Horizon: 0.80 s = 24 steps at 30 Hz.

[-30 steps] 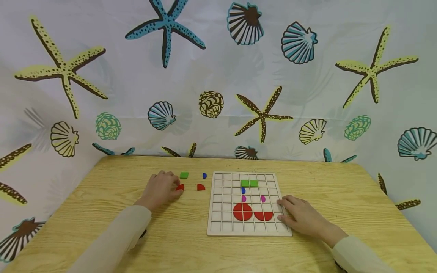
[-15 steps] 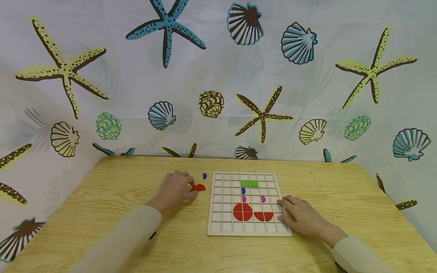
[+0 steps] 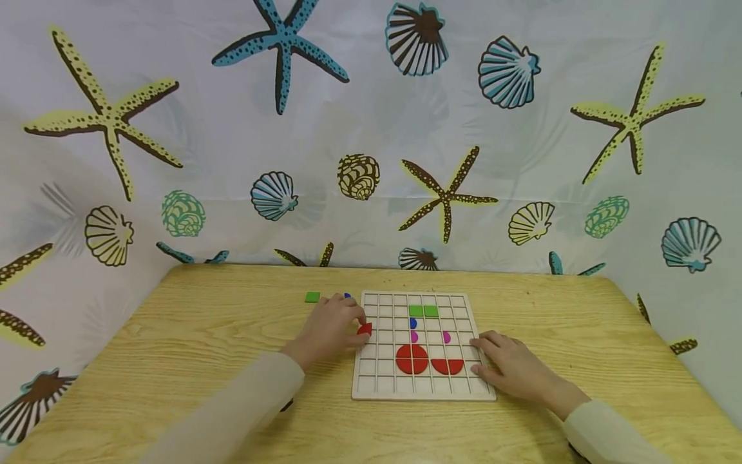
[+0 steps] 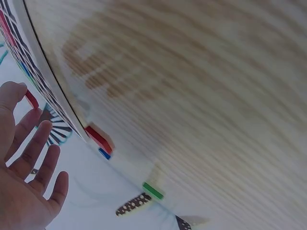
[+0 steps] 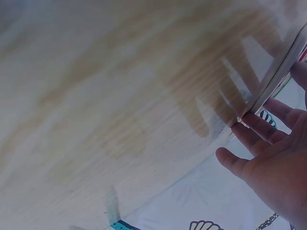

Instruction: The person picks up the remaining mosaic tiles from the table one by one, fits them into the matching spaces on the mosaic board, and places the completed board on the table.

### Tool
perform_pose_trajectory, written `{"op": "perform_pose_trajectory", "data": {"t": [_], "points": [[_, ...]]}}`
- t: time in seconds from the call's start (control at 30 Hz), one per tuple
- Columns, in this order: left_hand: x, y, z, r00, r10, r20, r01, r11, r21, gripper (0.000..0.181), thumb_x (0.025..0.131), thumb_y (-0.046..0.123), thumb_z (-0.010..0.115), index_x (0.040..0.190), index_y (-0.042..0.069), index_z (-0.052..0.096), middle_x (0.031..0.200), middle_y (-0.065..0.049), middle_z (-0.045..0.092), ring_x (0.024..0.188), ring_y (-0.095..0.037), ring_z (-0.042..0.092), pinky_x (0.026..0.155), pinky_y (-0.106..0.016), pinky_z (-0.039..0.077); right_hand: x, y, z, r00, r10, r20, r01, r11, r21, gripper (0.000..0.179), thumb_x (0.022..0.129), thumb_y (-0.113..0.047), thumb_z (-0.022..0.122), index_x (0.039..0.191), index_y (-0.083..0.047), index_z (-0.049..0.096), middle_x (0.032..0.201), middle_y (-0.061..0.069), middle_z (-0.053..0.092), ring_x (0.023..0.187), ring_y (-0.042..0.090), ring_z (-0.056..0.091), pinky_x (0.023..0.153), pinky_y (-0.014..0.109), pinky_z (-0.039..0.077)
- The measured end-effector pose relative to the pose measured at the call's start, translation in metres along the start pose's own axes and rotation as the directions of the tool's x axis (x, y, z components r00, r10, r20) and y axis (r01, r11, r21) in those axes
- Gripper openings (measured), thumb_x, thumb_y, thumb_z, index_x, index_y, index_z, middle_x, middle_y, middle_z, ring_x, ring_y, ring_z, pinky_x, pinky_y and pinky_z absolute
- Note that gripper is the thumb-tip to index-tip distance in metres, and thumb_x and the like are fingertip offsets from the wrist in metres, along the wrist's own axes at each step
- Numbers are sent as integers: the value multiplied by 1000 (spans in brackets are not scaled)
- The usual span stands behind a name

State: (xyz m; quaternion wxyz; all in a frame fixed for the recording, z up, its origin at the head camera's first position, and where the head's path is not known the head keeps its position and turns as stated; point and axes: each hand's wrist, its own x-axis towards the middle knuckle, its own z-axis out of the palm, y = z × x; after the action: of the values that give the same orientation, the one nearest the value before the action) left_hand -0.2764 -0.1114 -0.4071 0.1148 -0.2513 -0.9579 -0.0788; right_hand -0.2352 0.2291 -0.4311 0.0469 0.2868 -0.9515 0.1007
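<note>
My left hand (image 3: pixel 330 327) pinches a red quarter-circle tile (image 3: pixel 364 329) between thumb and fingertips, over the left edge of a white grid board (image 3: pixel 382 385). In the left wrist view, this held tile (image 4: pixel 31 99) is raised above the tabletop. My right hand (image 3: pixel 513 367) rests at the board's right edge, thumb and fingertips touching it, with nothing in its grip. On the board lie a red circle (image 3: pixel 412 359) of quarter tiles, a red half circle (image 3: pixel 447 367), two green squares (image 3: pixel 424 311), a blue half circle (image 3: pixel 413 323) and two magenta half circles (image 3: pixel 446 337).
Left of the board a green square (image 3: pixel 312 297) and a blue half circle (image 3: pixel 347 295), partly covered by my left hand, lie on the wooden table (image 3: pixel 232 303). Another red tile (image 4: pixel 99 139) shows in the left wrist view. A patterned cloth (image 3: pixel 324 96) hangs behind the table.
My left hand has picked up the left red quarter-circle tile and carried it rightward, past the other red tile, to the board's left edge. My right hand has stayed in place.
</note>
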Motion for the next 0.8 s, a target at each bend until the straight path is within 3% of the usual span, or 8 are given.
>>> {"op": "perform_pose_trajectory", "data": {"t": [0.3, 0.43, 0.8], "points": [[9, 30, 3, 999, 31, 28, -30, 999, -29, 22, 79, 41, 67, 86, 20, 67, 100, 2, 63, 97, -20, 52, 93, -48, 39, 0, -1, -1, 1000, 4, 2, -4, 1000, -2, 44, 89, -34, 55, 125, -7, 52, 122, 11, 52, 112, 32, 52, 92, 54, 39], [15, 40, 6, 998, 56, 31, -55, 998, -37, 23, 79, 42, 67, 88, 21, 68, 101, 3, 64, 93, -19, 52, 87, -44, 41, 1, -1, -1, 1000, 7, 1, -7, 1000, -1, 45, 89, -34, 55, 125, -7, 52, 123, 12, 52, 113, 33, 52, 92, 54, 39], [23, 67, 13, 995, 90, 47, -89, 996, -33, 25, 80, 44, 65, 91, 22, 68, 101, 5, 62, 95, -18, 51, 88, -40, 41, -2, -3, 1, 1000, 9, -2, -9, 1000, -9, 44, 89, -34, 55, 125, -7, 52, 122, 12, 52, 112, 33, 52, 92, 54, 40]]}}
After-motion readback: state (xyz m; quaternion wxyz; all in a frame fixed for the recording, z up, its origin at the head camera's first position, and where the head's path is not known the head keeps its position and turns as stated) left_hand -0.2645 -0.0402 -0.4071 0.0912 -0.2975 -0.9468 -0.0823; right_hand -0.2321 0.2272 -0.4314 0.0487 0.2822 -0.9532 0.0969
